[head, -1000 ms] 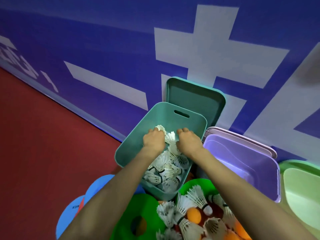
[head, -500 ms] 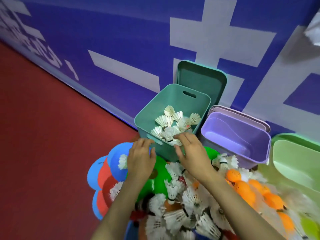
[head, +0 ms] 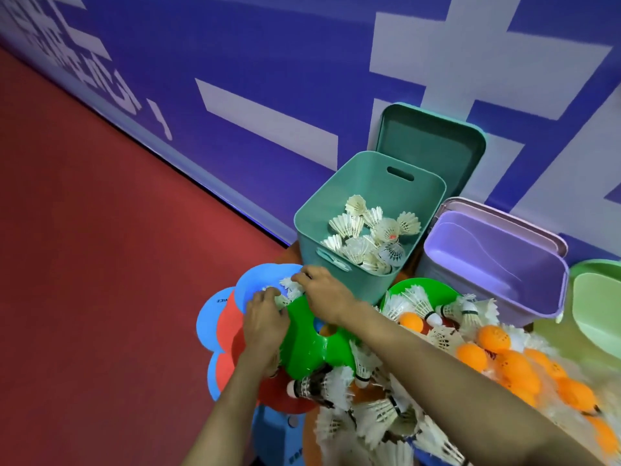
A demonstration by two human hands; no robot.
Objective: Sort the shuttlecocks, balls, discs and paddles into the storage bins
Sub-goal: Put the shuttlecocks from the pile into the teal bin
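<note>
A teal bin (head: pixel 314 237) by the wall holds several white shuttlecocks (head: pixel 369 237). In front of it lies a heap of shuttlecocks (head: pixel 369 408), orange balls (head: pixel 514 361) and flat discs: green (head: pixel 312 348), blue (head: pixel 258 280) and red (head: pixel 228 317). My left hand (head: pixel 265 321) and my right hand (head: pixel 322 290) reach side by side to white shuttlecocks (head: pixel 285 292) lying on the blue disc, just left of the teal bin's front corner. Fingers of both hands curl around those feathers. The purple bin (head: pixel 497 264) holds nothing visible.
The teal lid (head: pixel 433 146) leans on the blue and white wall behind its bin. A light green bin (head: pixel 598 304) stands at the far right edge. Red floor (head: pixel 100 264) stretches out to the left.
Both hands came out of the teal bin, leaving shuttlecocks there, and moved down and left to the shuttlecocks on the blue disc. The view shifted back from the bins.
</note>
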